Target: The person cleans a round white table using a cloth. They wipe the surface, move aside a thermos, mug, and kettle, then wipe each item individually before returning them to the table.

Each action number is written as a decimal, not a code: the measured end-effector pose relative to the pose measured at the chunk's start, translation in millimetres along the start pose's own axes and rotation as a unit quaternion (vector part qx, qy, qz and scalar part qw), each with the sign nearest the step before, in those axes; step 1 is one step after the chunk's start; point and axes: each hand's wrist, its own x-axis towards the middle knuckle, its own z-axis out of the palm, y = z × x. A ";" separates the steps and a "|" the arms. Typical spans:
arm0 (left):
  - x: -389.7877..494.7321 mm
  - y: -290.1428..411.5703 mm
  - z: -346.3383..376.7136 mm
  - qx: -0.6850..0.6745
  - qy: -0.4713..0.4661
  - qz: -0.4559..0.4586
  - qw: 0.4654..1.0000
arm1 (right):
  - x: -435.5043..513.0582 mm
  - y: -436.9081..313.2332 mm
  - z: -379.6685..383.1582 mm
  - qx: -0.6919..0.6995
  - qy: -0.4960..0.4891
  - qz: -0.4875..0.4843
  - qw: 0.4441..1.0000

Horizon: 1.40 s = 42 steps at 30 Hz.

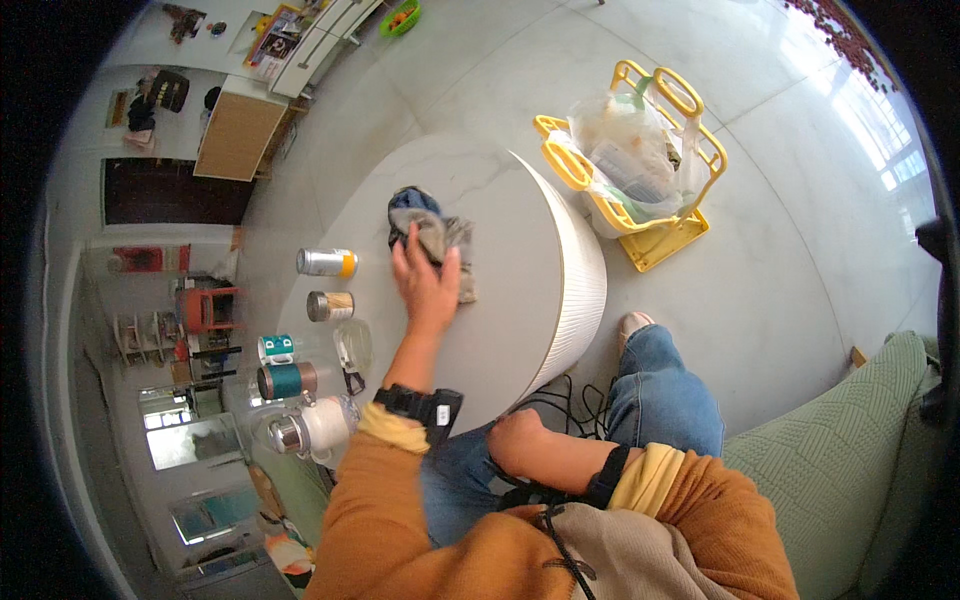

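Observation:
My left hand (429,289) reaches over the round marbled table, its fingers spread across a bunched heap of blue and grey cloth (424,225). The hand is slightly blurred, and whether it grips the cloth cannot be told. A flatter grey-brown piece of cloth (466,289) extends from under the heap beside my thumb. My right hand (516,444) rests as a closed fist by my jeans-clad knee, below the table's near edge, with no object visible in it. Dark straps are around both wrists.
On the tabletop (510,300) stand a silver can (327,262), a toothpick jar (330,306), a clear container (353,345), a mug (276,349), a teal cup (287,381) and a steel-topped flask (311,429). A bag-lined yellow-framed bin (637,238) stands beyond; black cables (577,401) hang near my knees.

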 end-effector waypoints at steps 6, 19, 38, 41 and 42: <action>57.7 41.1 60.9 -0.049 0.041 0.095 0.993 | 15.6 -7.9 9.8 -0.024 0.016 0.020 0.999; 135.4 83.6 58.0 -0.302 0.117 0.237 0.916 | 31.3 8.0 34.5 -0.048 0.102 -0.033 0.993; 104.0 34.3 65.7 -0.106 0.000 0.174 0.979 | 41.8 -5.9 35.2 -0.022 0.010 0.035 0.999; 79.0 58.7 57.5 -0.150 -0.025 0.215 0.965 | 43.3 -6.2 36.4 -0.046 -0.010 0.008 0.999; 67.8 64.4 53.8 -0.157 -0.033 0.228 0.960 | 43.4 -6.3 37.5 -0.062 -0.015 -0.010 0.998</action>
